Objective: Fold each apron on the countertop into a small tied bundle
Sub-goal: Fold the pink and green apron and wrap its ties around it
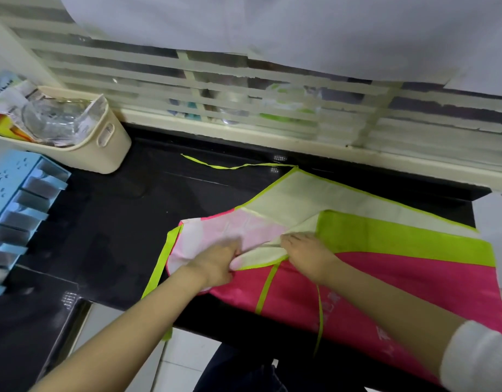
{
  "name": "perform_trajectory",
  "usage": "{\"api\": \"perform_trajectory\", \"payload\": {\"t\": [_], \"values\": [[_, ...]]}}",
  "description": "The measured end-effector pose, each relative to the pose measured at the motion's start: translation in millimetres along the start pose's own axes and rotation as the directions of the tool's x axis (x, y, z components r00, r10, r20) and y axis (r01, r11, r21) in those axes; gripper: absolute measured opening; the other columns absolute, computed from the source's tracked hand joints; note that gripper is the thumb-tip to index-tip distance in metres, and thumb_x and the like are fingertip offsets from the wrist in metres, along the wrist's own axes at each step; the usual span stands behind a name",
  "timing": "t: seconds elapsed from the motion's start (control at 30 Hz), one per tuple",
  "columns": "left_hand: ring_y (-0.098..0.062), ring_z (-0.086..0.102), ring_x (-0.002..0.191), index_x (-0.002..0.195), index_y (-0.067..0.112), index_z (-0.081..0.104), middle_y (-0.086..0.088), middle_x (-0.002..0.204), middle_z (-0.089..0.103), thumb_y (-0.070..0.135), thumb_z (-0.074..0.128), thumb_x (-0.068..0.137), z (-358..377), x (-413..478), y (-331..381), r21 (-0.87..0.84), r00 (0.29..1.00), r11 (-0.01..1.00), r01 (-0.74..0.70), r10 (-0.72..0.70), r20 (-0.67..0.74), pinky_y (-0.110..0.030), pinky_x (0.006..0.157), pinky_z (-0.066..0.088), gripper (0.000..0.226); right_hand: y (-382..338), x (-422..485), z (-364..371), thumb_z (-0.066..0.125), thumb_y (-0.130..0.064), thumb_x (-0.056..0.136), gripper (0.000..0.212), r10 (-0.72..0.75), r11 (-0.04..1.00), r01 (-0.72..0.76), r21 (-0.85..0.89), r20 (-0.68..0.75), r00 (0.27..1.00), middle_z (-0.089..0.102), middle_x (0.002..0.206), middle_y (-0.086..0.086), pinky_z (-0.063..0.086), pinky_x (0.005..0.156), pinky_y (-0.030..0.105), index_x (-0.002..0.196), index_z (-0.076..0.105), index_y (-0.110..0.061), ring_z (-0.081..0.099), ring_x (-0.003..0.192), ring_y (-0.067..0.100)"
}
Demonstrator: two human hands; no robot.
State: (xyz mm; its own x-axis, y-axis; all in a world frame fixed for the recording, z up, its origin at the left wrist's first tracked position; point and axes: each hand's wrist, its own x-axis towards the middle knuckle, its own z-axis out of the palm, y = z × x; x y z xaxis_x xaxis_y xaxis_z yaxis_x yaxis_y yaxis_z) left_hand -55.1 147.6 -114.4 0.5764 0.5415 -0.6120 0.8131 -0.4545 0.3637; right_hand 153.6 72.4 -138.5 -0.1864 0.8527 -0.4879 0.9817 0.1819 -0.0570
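Single head-worn wide-angle view, forward and steeply down, close over the countertop (117,222).

**Both hands low and close together, gripping cloth**

Left hand (216,264) is palm down and motion-blurred, its fingers curled onto a fold of the apron (357,284); the exact fingertip placement is unclear. Right hand (309,256) is knuckles up, fingers curled, pinching the apron edge. The hands are near each other, not touching. The left forearm comes in bare from the lower left, the right from the lower right. A white sleeve (476,360) is pushed up near the right elbow.
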Motion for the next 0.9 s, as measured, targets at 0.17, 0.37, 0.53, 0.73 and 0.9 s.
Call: {"api": "perform_trajectory", "payload": {"t": [0.17, 0.37, 0.53, 0.73, 0.9], "values": [[-0.025, 0.057, 0.106, 0.132, 0.014, 0.033, -0.004, 0.116, 0.058, 0.01, 0.053, 0.085, -3, -16, -23, 0.063, 0.984, 0.984, 0.167, -0.161, -0.079, -0.026, 0.072, 0.036, 0.052, 15, 1, -23, 0.032, -0.005, 0.095, 0.046, 0.046, 0.997, -0.047, 0.061, 0.01, 0.999, 0.053, 0.131, 0.015, 0.039, 0.093, 0.038, 0.141, 0.029, -0.007, 0.051, 0.119, 0.031], [-0.028, 0.059, 0.101, 0.116, 0.014, 0.042, -0.004, 0.107, 0.062, 0.01, 0.046, 0.087, -19, -16, -32, 0.194, 0.911, 0.951, 0.243, -0.155, -0.382, -0.033, 0.079, 0.038, 0.03, 29, 9, -49, 0.033, -0.002, 0.094, 0.043, 0.136, 0.99, -0.137, 0.026, 0.053, 0.989, 0.052, 0.129, 0.014, 0.041, 0.09, 0.037, 0.136, 0.033, -0.007, 0.054, 0.116, 0.032], [-0.029, 0.06, 0.09, 0.098, 0.012, 0.062, -0.009, 0.09, 0.067, 0.016, 0.056, 0.088, -33, -11, -56, -0.209, 0.818, 0.973, 0.097, -0.198, -0.54, -0.033, 0.08, 0.046, 0.013, 47, 24, -44, 0.034, -0.001, 0.093, 0.031, 0.311, 0.938, -0.313, 0.151, 0.042, 0.95, 0.057, 0.118, 0.017, 0.04, 0.073, 0.031, 0.123, 0.043, -0.007, 0.057, 0.107, 0.031], [-0.006, 0.047, 0.064, 0.075, 0.011, 0.06, 0.002, 0.068, 0.057, 0.017, 0.048, 0.098, -51, -18, -62, -0.492, 0.812, 0.844, -0.212, -0.128, -0.57, -0.024, 0.064, 0.039, 0.027, 54, 41, -40, 0.038, -0.005, 0.093, 0.033, 0.429, 0.874, -0.43, 0.227, 0.057, 0.901, 0.053, 0.125, 0.015, 0.043, 0.087, 0.033, 0.125, 0.045, -0.008, 0.053, 0.113, 0.031], [-0.016, 0.051, 0.061, 0.074, 0.016, 0.049, -0.001, 0.063, 0.054, 0.025, 0.041, 0.101, -43, -20, -90, -0.345, 0.876, 0.936, -0.063, -0.114, -0.468, -0.031, 0.06, 0.04, 0.029, 49, 54, -44, 0.037, -0.011, 0.096, 0.027, 0.486, 0.836, -0.478, 0.268, 0.04, 0.873, 0.052, 0.126, 0.016, 0.042, 0.091, 0.034, 0.118, 0.05, -0.005, 0.051, 0.115, 0.031]]}}
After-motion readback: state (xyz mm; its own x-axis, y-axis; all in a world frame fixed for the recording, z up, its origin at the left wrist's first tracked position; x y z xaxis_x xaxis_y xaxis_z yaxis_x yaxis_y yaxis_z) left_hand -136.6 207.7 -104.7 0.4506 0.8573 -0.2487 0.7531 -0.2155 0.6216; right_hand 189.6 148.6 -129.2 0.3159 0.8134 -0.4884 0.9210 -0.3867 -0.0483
